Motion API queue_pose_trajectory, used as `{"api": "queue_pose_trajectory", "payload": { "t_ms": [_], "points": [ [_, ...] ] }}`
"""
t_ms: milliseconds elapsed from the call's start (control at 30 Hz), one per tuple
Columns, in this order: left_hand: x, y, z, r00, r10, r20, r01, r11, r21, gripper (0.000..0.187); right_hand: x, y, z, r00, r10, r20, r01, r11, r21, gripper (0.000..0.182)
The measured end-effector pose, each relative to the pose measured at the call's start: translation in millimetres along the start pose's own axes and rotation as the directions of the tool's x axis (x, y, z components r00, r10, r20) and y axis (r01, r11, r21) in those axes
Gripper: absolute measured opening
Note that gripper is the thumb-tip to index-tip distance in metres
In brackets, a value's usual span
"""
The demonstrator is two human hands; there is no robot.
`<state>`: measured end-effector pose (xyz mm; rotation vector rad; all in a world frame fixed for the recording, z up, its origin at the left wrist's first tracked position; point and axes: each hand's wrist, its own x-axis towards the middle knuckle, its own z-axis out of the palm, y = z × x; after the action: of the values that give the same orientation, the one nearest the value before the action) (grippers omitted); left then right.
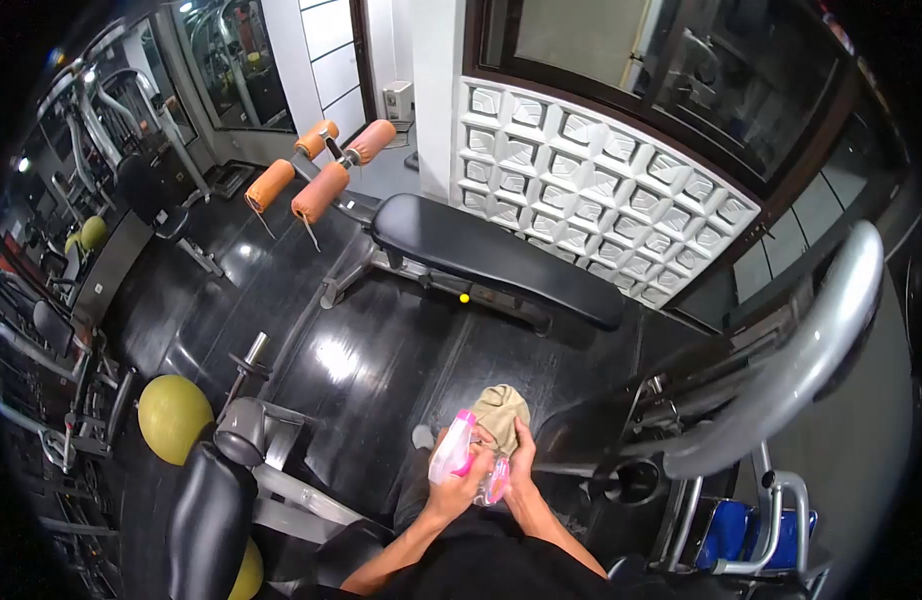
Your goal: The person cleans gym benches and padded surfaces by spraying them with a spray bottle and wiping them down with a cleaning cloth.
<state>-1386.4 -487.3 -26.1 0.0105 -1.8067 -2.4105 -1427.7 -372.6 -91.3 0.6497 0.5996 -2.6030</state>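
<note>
My left hand (459, 493) is closed round a white and pink spray bottle (451, 452), its pink nozzle tilted up and away from me. Between my two hands shows a clear part with a pink patch (498, 480), partly covered by fingers. A crumpled tan cloth (502, 412) is in my right hand (522, 462), the fingers closed along its right side. Both hands are close together in front of my body, over the dark floor.
A black padded bench (491, 255) with orange foam rollers (321, 190) stands ahead. To the left are a yellow-green ball (174, 420) and a black-padded machine (211, 500). A machine with a thick silver bar (811, 350) rises close on the right, near blue items (726, 535).
</note>
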Motion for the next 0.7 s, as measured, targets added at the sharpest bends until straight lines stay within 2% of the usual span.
{"api": "queue_pose_trajectory", "payload": {
  "t_ms": [33, 67, 167, 200, 300, 367, 433, 467, 500, 567, 700],
  "points": [
    [14.5, -12.1, -8.8, 0.99, 0.136, 0.047, -0.141, 0.979, 0.147, 0.009, 18.1, 0.0, 2.0, 0.999, -0.032, -0.002, 0.032, 0.999, 0.042, 0.048],
    [29.6, -21.2, -18.5, 0.987, 0.134, 0.092, -0.149, 0.97, 0.191, 0.009, 36.2, -0.4, 5.4, 0.998, -0.062, -0.021, 0.063, 0.997, 0.041, 0.047],
    [83.7, -4.1, -27.7, 0.968, 0.212, 0.13, -0.23, 0.964, 0.135, 0.014, 77.9, -3.9, 35.6, 0.992, -0.119, -0.042, 0.12, 0.992, 0.038, 0.045],
    [98.8, 9.0, -28.0, 0.989, 0.106, 0.105, -0.111, 0.993, 0.039, 0.021, 89.3, -5.3, 50.6, 0.991, -0.125, -0.046, 0.125, 0.992, 0.014, 0.045],
    [155.7, 14.4, -53.5, 0.984, 0.148, 0.103, -0.16, 0.979, 0.124, 0.028, 131.2, -5.5, 92.5, 0.995, -0.089, -0.034, 0.09, 0.995, 0.029, 0.042],
    [185.1, 29.9, -73.5, 0.986, 0.148, 0.069, -0.157, 0.978, 0.137, 0.028, 164.2, -1.2, 97.9, 0.99, -0.049, 0.133, 0.043, 0.998, 0.046, 0.047],
    [210.6, 29.4, -93.5, 1.0, 0.006, -0.003, -0.006, 0.997, -0.082, 0.026, 193.2, 9.6, 119.4, 0.992, -0.098, 0.077, 0.102, 0.994, -0.045, 0.047],
    [224.2, 26.4, -103.3, 1.0, 0.001, 0.014, 0.001, 0.993, -0.116, 0.02, 205.1, 13.2, 127.0, 0.993, -0.106, 0.043, 0.109, 0.991, -0.084, 0.048],
    [238.8, 25.6, -116.4, 0.999, -0.029, 0.036, 0.03, 0.999, -0.04, 0.016, 213.7, 15.6, 138.4, 0.994, -0.113, 0.003, 0.113, 0.987, -0.117, 0.048],
    [265.8, 28.8, -129.7, 0.998, -0.052, -0.022, 0.048, 0.991, -0.127, 0.01, 229.2, 17.2, 164.0, 0.989, -0.145, 0.0, 0.144, 0.98, -0.134, 0.048],
    [317.9, 19.7, -162.9, 0.994, -0.044, -0.099, 0.04, 0.998, -0.042, 0.009, 275.0, 8.9, 184.5, 0.985, -0.154, -0.084, 0.142, 0.98, -0.137, 0.046]
  ]
}}
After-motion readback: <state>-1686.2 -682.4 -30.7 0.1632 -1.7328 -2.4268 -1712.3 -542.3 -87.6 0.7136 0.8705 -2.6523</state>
